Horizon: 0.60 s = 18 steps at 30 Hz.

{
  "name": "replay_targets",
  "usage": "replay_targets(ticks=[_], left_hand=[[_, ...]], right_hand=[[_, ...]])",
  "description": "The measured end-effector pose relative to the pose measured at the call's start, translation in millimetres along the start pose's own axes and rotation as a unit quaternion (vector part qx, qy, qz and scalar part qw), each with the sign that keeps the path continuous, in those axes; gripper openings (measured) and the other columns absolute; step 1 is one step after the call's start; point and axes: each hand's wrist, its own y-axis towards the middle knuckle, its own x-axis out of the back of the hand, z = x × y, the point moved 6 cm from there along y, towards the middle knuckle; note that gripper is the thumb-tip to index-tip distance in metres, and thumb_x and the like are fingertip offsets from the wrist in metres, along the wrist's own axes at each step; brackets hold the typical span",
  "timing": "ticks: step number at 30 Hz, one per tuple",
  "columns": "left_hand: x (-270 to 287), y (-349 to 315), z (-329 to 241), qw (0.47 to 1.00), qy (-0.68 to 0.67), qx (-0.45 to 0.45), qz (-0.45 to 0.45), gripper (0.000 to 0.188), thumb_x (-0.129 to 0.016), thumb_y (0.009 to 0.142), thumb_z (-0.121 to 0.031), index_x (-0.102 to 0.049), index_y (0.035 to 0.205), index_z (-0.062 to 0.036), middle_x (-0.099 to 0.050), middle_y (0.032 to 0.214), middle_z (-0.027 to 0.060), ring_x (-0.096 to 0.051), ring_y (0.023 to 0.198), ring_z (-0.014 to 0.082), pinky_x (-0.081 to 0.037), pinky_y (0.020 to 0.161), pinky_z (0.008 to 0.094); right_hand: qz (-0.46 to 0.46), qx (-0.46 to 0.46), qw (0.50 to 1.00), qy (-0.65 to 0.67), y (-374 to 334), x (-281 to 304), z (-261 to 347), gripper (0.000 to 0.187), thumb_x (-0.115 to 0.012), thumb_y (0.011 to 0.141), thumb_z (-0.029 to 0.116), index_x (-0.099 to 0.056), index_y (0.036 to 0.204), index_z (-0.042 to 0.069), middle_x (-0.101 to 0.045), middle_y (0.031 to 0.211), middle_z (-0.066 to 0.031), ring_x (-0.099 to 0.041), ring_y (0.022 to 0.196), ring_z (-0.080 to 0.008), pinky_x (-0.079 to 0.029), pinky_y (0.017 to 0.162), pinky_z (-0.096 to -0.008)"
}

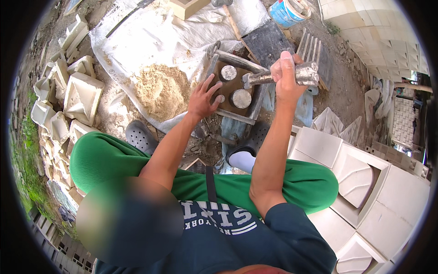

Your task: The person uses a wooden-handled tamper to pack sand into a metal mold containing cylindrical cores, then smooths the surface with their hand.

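Observation:
A box-like mould [233, 118] with raised sides stands in front of me, with a smooth brown fill [232, 88] inside. Two round, pale grey pieces show in it, a far disc [228, 72] and a nearer, larger disc [241, 98]. My left hand [205, 99] lies over the mould's left side, fingers spread, fingertips at the fill; a small pale knob [221, 98] shows beside them. My right hand [287, 75] is closed round a thick, mortar-crusted hand tool [261, 78]. The tool's narrow end reaches the mould's right side; its exact kind is unclear.
A sand heap [162, 90] sits on a white sheet [123, 50] to the left. Cast pale blocks [84, 97] are piled farther left, and more pale blocks [319, 148] stand at right. Beyond the mould are a dark board [269, 41], a long-handled mallet [235, 23] and a blue-and-white bucket [287, 13].

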Motion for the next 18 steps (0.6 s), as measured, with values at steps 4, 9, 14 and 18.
replay_targets(ticks=[4, 9, 14, 18], left_hand=[[0, 0, 5, 1.0, 0.008, 0.0, -0.006, 0.048, -0.066, 0.083, -0.031, -0.055, 0.129, -0.0231, -0.038, 0.147, 0.009, -0.045, 0.126, 0.0332, -0.04, 0.103, 0.0436], [-2, 2, 4, 1.0, -0.001, -0.002, -0.001, 0.049, -0.065, 0.083, -0.032, -0.054, 0.13, -0.0228, -0.037, 0.147, 0.0089, -0.045, 0.126, 0.0332, -0.039, 0.103, 0.0439], [-6, 1, -1, 1.0, 0.001, -0.002, 0.007, 0.049, -0.065, 0.083, -0.032, -0.055, 0.13, -0.0217, -0.037, 0.148, 0.0087, -0.045, 0.125, 0.0332, -0.039, 0.103, 0.0436], [-7, 0, 3, 1.0, 0.009, -0.005, 0.005, 0.048, -0.065, 0.083, -0.032, -0.055, 0.129, -0.021, -0.037, 0.147, 0.0091, -0.044, 0.126, 0.0333, -0.039, 0.103, 0.0433]], right_hand=[[0.035, -0.108, 0.991, -0.068, -1, 5, -23, 0.027, -0.069, 0.086, 0.014, -0.055, 0.065, 0.005, -0.052, 0.057, 0.0008, -0.044, 0.048, -0.0053, -0.031, 0.044, -0.0221], [0.054, -0.083, 0.992, -0.081, -4, 4, 17, 0.031, -0.071, 0.084, 0.015, -0.057, 0.059, 0.004, -0.052, 0.055, 0.0008, -0.044, 0.049, -0.0058, -0.032, 0.047, -0.0225], [-0.026, -0.128, 0.986, -0.105, -15, 38, -24, 0.027, -0.073, 0.082, 0.016, -0.06, 0.061, 0.005, -0.053, 0.057, 0.0014, -0.043, 0.05, -0.0048, -0.032, 0.048, -0.0223], [-0.013, -0.078, 0.996, -0.036, -25, 40, 34, 0.027, -0.068, 0.083, 0.011, -0.055, 0.06, 0.007, -0.052, 0.056, -0.0009, -0.04, 0.048, -0.006, -0.027, 0.046, -0.0225]])
